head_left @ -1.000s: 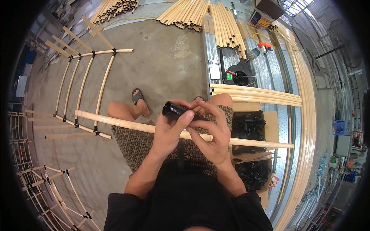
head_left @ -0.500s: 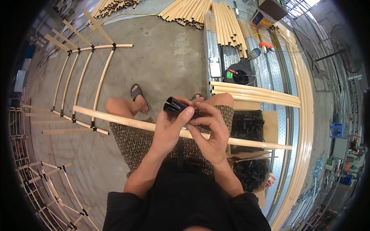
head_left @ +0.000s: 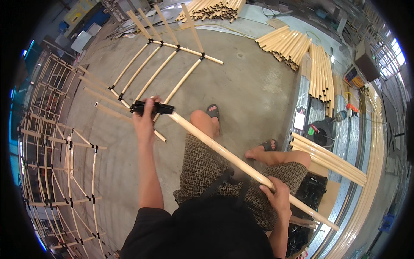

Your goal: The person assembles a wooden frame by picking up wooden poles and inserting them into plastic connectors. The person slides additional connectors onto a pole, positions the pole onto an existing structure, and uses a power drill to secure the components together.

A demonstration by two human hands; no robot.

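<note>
A long cream pipe (head_left: 220, 149) lies slantwise across my lap, its far end up to the left. Out at that end, my left hand (head_left: 145, 123) is closed around a black pipe joint (head_left: 164, 109). The joint sits at the pipe's tip; whether it is around the pipe or only against it I cannot tell. Lower down, my right hand (head_left: 278, 197) wraps around the same pipe, over my thigh. Black fittings in plastic (head_left: 312, 190) lie in a carton at my right, partly hidden by my leg and arm.
A frame of cream pipes with black joints (head_left: 156, 77) stands on the floor ahead left; more frames (head_left: 93, 172) are at the left. On the right are loose pipes (head_left: 330, 157), a drill (head_left: 340, 115), a phone (head_left: 299, 121) and a black round tray (head_left: 319, 137). Pipe bundles (head_left: 282, 45) lie farther off.
Both hands were together over the lap with the black joint. Now the left hand has carried it out to the pipe's left end, and the right hand has taken hold of the pipe. The view has turned left.
</note>
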